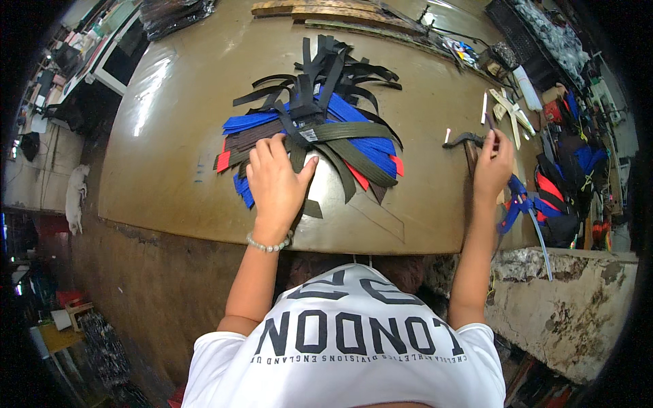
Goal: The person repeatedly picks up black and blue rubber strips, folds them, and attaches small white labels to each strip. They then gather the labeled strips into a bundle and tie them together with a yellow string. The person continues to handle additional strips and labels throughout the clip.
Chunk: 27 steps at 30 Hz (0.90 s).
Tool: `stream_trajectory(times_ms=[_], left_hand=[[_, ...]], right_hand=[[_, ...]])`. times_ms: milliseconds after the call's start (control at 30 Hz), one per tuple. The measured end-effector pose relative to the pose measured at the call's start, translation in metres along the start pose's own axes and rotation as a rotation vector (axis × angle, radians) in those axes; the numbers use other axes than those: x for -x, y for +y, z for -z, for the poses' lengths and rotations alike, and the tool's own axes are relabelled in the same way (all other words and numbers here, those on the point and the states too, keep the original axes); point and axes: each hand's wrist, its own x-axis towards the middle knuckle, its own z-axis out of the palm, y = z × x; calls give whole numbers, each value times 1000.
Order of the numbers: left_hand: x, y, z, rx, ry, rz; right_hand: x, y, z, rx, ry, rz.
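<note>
A fanned pile of flat webbing straps in blue, olive green, brown, red and black lies on the table. Black straps point(323, 68) spread toward the far side, and blue straps point(350, 115) and an olive strap point(347, 130) cross the middle. My left hand point(275, 170) rests on the pile's near left part, its thumb apart from the fingers and nothing gripped. Off to the right, my right hand point(494, 160) is closed in a pinch around a thin dark piece point(490, 121), whose kind I cannot make out. A curved black piece point(466, 139) lies beside that hand.
The brown table point(163, 183) has its near edge by my body. Wooden strips point(340, 13) lie at the far side. Pale crossed strips point(513, 112) and a blue strap bundle point(520, 204) are at the right. A white cat point(77, 197) lies left of the table.
</note>
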Motion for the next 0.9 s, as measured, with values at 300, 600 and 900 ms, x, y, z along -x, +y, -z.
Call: stream_trajectory(times_ms=[300,600,900], left_hand=[[-23,-11,9,278,-12,-167],[-15,-16,14,293,-223,-135],[-32,8,14,514,-37,-124]], right_hand=[[2,-12,0,42,-127,-65],[43,-201,-39,-1176,-627,-271],[64,-185,-72,-1159,-582,-198]])
